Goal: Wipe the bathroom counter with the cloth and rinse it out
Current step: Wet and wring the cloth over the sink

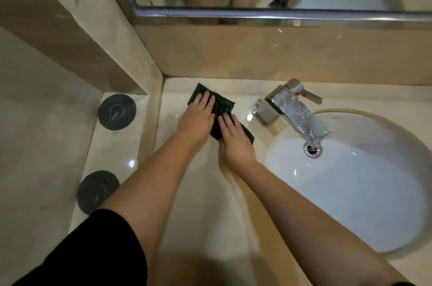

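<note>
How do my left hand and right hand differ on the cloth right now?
The left hand lies farther back, over the far end of the cloth, toward the wall corner. The right hand sits nearer, on the end closer to the sink. Both press flat with straight fingers.

Left hand (196, 119): palm down, fingers straight and close together, pointing away from the body, laid flat on the cloth (222, 105); left forearm (152, 180) bare, reaching in from the lower left, black sleeve (93, 250) on the upper arm. Right hand (235, 140): palm down just beside the left hand and slightly nearer the body, fingers straight, flat on the same cloth; right forearm (304, 204) bare, entering from the lower right. The forearms converge toward the hands.
</note>
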Motion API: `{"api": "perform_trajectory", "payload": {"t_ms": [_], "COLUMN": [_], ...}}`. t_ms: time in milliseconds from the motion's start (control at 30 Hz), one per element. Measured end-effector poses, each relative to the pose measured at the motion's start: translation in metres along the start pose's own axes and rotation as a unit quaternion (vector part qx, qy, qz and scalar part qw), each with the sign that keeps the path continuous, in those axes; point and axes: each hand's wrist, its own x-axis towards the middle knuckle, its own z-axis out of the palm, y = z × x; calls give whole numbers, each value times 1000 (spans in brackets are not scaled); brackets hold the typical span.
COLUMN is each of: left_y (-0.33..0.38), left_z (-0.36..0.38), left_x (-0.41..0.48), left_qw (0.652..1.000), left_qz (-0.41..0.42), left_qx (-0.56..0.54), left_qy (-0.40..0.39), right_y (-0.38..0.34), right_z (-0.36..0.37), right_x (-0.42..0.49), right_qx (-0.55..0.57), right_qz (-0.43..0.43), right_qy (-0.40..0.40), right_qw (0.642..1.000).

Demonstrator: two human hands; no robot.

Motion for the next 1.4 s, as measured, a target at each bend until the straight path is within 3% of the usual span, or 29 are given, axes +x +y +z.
{"api": "perform_trajectory", "payload": {"t_ms": [400, 567, 700, 767, 867, 933, 1033, 1167, 1400], "left_y": [82, 112, 150, 176, 214, 233, 259, 294, 326], "left_z": [27, 38, 39, 35, 28, 32, 40, 34, 0], "left_x": [-33, -75, -93, -96, -105, -110, -116, -112, -100], "left_qw": [993, 993, 991, 978, 922, 893, 884, 870, 884], "left_qz": [118, 100, 69, 52, -25, -45, -10, 30, 7], "left_qx": [-10, -69, -107, -197, -384, -444, -457, -487, -467], "left_qy": [-5, -6, -29, -32, -42, -63, -94, -68, -8], "right_y": [62, 75, 99, 115, 135, 148, 167, 185, 224], "right_z": [-22, -40, -60, -75, -103, -122, -148, -176, -198], "right_x": [-66, -92, -121, -138, -154, -163, -176, -192, -210], "right_qx": [18, 42, 89, 113, 133, 138, 139, 146, 161], "right_qz": [76, 76, 78, 63, 49, 35, 16, 9, 33], "right_qy": [81, 49, 77, 102, 132, 150, 174, 187, 200], "right_qw": [994, 995, 990, 986, 981, 978, 975, 971, 966]}}
